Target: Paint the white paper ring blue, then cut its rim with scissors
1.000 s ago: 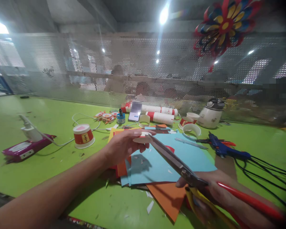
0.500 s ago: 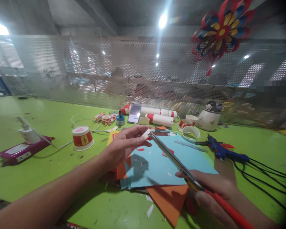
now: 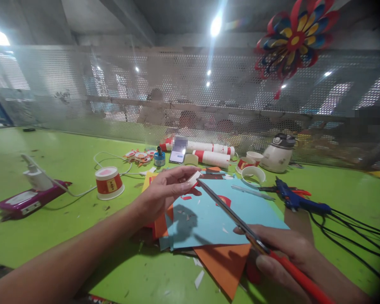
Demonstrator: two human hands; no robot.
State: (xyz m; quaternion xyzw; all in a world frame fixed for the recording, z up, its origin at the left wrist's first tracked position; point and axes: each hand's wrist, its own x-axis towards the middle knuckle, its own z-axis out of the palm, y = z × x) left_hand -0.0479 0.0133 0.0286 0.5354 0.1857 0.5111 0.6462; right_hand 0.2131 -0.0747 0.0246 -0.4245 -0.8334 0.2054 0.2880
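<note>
Between thumb and fingers, my left hand (image 3: 169, 188) pinches a small white and red paper piece (image 3: 194, 179) above the coloured sheets. My right hand (image 3: 281, 249) is closed around the red handle of a pair of scissors (image 3: 231, 214). Their long metal blades point up and left, with the tips right beside the paper piece. Below lies a light blue paper sheet (image 3: 215, 228) with small scraps and a red cut piece (image 3: 223, 201) on it. Orange paper (image 3: 224, 266) sticks out from under the blue sheet.
A red-and-white paper cup (image 3: 109, 183) and a purple power strip (image 3: 31, 200) stand left. A blue glue gun (image 3: 300, 202) with black cables lies right. Behind are a phone (image 3: 177, 153), a blue bottle (image 3: 159, 158), stacked paper cups (image 3: 212, 158) and a white kettle-like jug (image 3: 278, 157).
The scissors' blades have shifted slightly down and left, and the red cut piece on the blue sheet shows more. My left hand stays almost in place.
</note>
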